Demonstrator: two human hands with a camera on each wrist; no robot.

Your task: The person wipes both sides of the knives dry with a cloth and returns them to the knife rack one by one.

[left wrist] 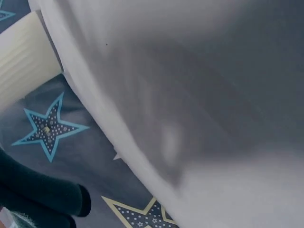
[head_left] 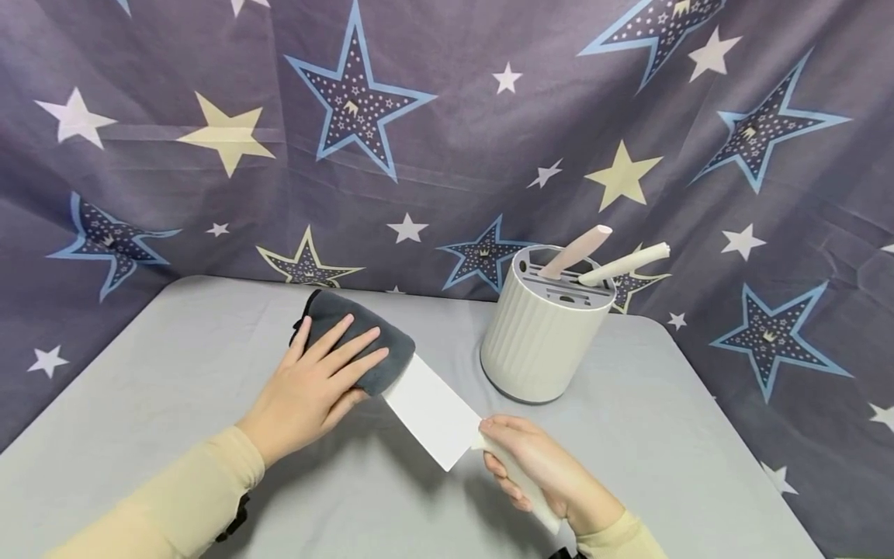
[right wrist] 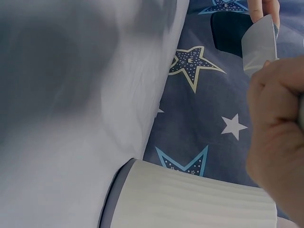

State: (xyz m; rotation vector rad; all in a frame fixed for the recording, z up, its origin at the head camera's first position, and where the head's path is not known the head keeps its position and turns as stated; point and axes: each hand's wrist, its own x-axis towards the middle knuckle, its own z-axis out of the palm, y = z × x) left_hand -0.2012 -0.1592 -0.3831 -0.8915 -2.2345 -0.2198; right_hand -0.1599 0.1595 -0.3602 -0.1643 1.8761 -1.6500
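Note:
My right hand grips the cream handle of a white-bladed cleaver, its blade pointing up and left above the table. A dark grey cloth, folded over the far end of the blade, covers that part. My left hand holds the cloth, fingers spread across its top and thumb at its lower edge. In the left wrist view the cloth shows as a doubled fold at lower left. The right wrist view has the cleaver blade beyond my right hand, against the cloth.
A cream ribbed knife block stands on the table right of centre, behind my right hand. A pink handle and a cream handle stick out of its slotted top. A grey cover lies over the table; a star-patterned curtain hangs behind.

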